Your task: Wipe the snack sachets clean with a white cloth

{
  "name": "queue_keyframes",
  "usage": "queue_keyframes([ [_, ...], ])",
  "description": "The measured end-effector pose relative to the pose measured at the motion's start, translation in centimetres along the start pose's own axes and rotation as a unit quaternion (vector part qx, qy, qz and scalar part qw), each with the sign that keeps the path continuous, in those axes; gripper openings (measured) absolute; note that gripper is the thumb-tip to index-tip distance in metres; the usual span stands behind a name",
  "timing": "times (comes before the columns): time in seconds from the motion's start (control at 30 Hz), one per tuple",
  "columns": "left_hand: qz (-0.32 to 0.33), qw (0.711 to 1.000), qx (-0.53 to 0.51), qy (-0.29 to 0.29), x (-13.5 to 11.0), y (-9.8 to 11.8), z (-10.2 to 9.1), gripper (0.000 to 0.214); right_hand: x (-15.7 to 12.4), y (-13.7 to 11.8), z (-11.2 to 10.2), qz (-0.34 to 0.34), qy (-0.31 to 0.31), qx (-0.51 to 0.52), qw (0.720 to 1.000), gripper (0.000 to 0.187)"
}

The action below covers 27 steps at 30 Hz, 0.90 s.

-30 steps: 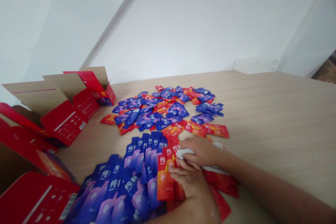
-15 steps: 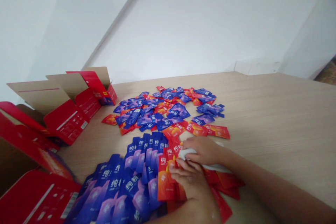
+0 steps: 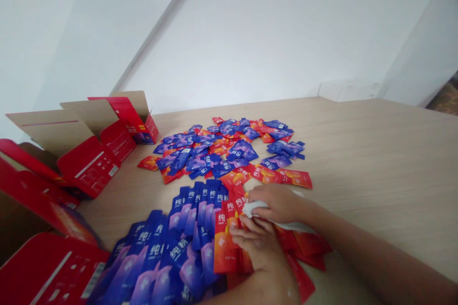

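My left hand (image 3: 260, 243) lies on a row of overlapping red-orange sachets (image 3: 225, 248), its fingers spread and partly bent across them. Just behind it, my right hand (image 3: 274, 202) is closed on a crumpled white wipe (image 3: 254, 208), pressed down on the same sachets; part of the wipe shows behind the wrist. More red sachets (image 3: 304, 248) stick out from under the right forearm. To the left, blue-purple sachets (image 3: 186, 252) overlap in fanned rows and touch the red ones.
Beyond the hands, a loose pile of mixed blue and red sachets (image 3: 203, 150) covers part of the wooden table (image 3: 358, 152). Several open red cartons (image 3: 89, 164) line the left side, flaps raised. A white wall (image 3: 268, 33) rises behind the table, with a low white box (image 3: 348, 91) against it.
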<state>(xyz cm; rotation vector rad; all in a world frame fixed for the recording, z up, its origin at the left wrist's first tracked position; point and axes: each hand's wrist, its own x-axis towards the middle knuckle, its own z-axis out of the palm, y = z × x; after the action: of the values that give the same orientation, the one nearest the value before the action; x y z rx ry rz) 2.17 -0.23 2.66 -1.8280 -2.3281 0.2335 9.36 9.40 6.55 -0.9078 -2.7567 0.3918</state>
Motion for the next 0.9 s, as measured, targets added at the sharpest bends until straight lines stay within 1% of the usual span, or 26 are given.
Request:
queue_keyframes([
  [0.07, 0.001, 1.0, -0.006, -0.003, 0.0, 0.0, -0.1, 0.037, 0.1, 0.0, 0.5, 0.008, -0.009, -0.008, 1.0, 0.022],
  [0.13, 0.005, 1.0, -0.019, -0.003, 0.0, -0.2, -0.2, 0.036, 0.1, 0.3, 0.6, 0.033, -0.013, -0.019, 0.999, 0.022],
  [0.23, 0.009, 1.0, -0.029, 0.0, -0.1, -0.4, -0.4, 0.037, 0.1, 0.7, 0.3, 0.052, -0.011, -0.026, 0.998, 0.02],
  [0.37, 0.011, 1.0, -0.026, -0.001, -0.1, -0.4, -0.2, 0.038, 0.0, 0.3, -0.4, 0.03, 0.018, -0.01, 0.999, 0.018],
  [0.5, 0.013, 1.0, -0.018, -0.006, 0.0, -0.2, 0.0, 0.039, -0.1, -0.2, 0.1, -0.006, -0.002, 0.01, 1.0, 0.02],
  [0.57, 0.014, 1.0, -0.015, -0.006, 0.0, -0.1, -0.1, 0.039, 0.0, 0.0, 0.5, 0.0, -0.01, 0.008, 1.0, 0.021],
  [0.63, 0.014, 1.0, -0.013, -0.005, 0.0, -0.1, -0.2, 0.037, 0.1, 0.6, 0.8, 0.026, -0.007, -0.005, 1.0, 0.02],
  [0.73, 0.012, 1.0, -0.008, -0.004, 0.0, -0.2, -0.2, 0.036, 0.1, 1.2, 0.6, 0.049, 0.002, -0.019, 0.999, 0.019],
  [0.9, 0.008, 1.0, 0.011, -0.009, 0.1, 0.1, 0.2, 0.038, 0.0, 0.2, -0.1, 0.023, 0.016, 0.007, 1.0, 0.02],
])
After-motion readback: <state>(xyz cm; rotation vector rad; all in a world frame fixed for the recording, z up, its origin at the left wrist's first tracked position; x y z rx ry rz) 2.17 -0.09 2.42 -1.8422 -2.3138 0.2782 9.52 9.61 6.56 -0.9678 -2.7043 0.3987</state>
